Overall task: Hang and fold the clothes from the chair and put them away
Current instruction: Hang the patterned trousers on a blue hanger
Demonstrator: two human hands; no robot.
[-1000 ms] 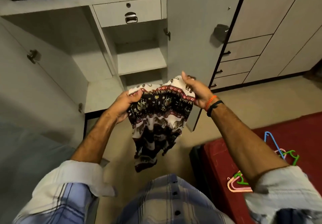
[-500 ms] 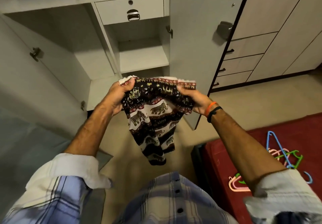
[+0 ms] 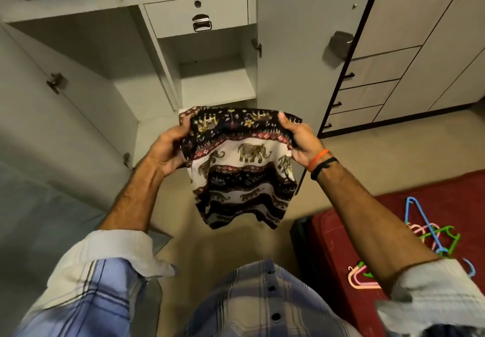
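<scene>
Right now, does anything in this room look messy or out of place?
Only the plastic hangers: they lie in a loose tangle on the red surface at the right. Otherwise nothing stands out; both hands hold the elephant-print cloth by its top edge.

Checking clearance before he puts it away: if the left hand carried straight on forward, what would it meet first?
Probably the lower wardrobe shelf just beyond the left hand gripping the elephant-print cloth; depth is unclear.

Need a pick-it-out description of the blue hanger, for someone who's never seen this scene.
Start at the dark red surface at lower right, beside the person's right forearm. A tangle of plastic hangers lies on it. The blue hanger is the one reaching farthest up, its hook at the top, crossing over pink and green ones.
</scene>
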